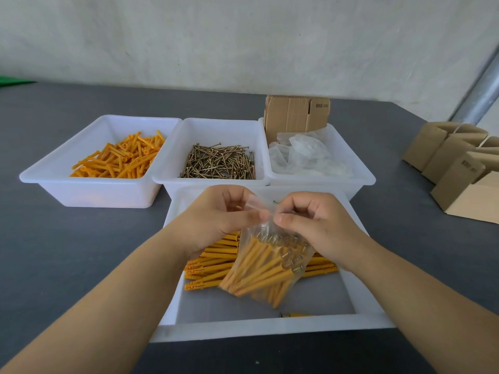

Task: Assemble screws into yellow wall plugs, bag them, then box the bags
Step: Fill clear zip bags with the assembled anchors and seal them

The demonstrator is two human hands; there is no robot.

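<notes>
Above the near tray (270, 326), left hand (216, 217) and right hand (318, 225) pinch the bag (267, 268) mouth, plugs slanting down-left.

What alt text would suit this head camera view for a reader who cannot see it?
Both hands, left hand and right hand, pinch the top of a clear bag of assembled yellow plugs above a white tray; behind sit trays of plugs and screws.
</notes>
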